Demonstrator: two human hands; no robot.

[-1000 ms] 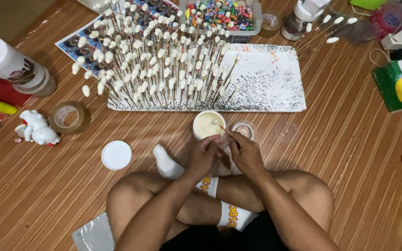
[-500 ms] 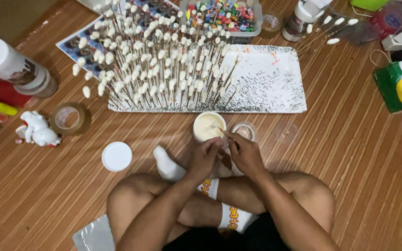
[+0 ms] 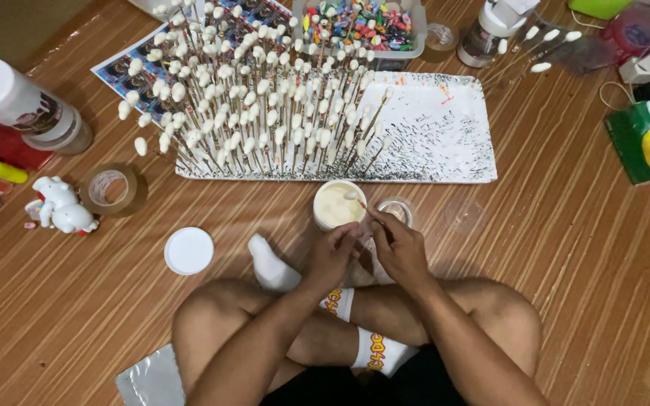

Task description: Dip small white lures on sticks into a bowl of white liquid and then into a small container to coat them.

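I sit cross-legged on a wood-patterned floor. My right hand (image 3: 399,248) pinches a thin stick (image 3: 360,204) whose white-coated tip hangs over a round tub of cream-coloured paste (image 3: 338,204). My left hand (image 3: 332,256) touches the stick's lower end, fingers curled beside the right hand. A small clear cup (image 3: 396,211) stands just right of the tub. Beyond it lies a white foam board (image 3: 445,128), speckled with holes, with several white-tipped sticks (image 3: 257,98) standing upright in its left half.
A white lid (image 3: 189,250), a tape roll (image 3: 111,188) and a white toy figure (image 3: 62,207) lie at the left. A large white-capped jar (image 3: 24,105) sits far left. A tray of coloured pieces (image 3: 362,22), a bottle (image 3: 490,30) and a green bag (image 3: 648,139) line the back and right.
Both hands stay together by the tub. The stick's tip has shifted slightly over the paste; nothing else moved.
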